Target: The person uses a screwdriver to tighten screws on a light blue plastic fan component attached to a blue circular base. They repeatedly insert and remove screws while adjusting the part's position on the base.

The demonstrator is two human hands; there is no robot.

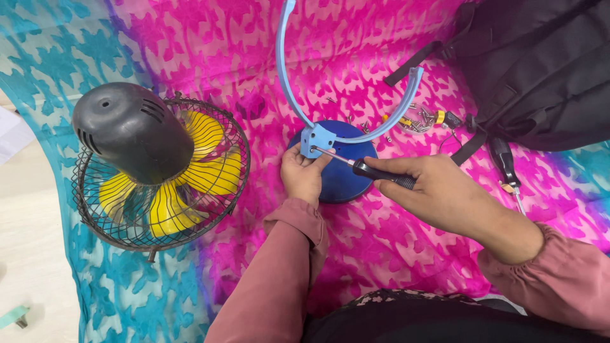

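Note:
A round dark blue base (pixel 343 181) lies on the pink and teal cloth (pixel 381 254), with a light blue U-shaped bracket (pixel 318 136) standing on it. My left hand (pixel 304 174) grips the base at the foot of the bracket. In my right hand (pixel 438 190) is a black-handled screwdriver (pixel 372 170); its metal tip touches the bracket's foot. To the left lies a fan head (pixel 152 168) with a black motor housing, yellow blades and a dark wire cage, face down.
Loose screws and small yellow parts (pixel 419 119) lie scattered behind the base. A black backpack (pixel 540 70) fills the upper right corner. A second screwdriver (pixel 506 164) rests beside it. Pale floor (pixel 32 222) shows at the left edge.

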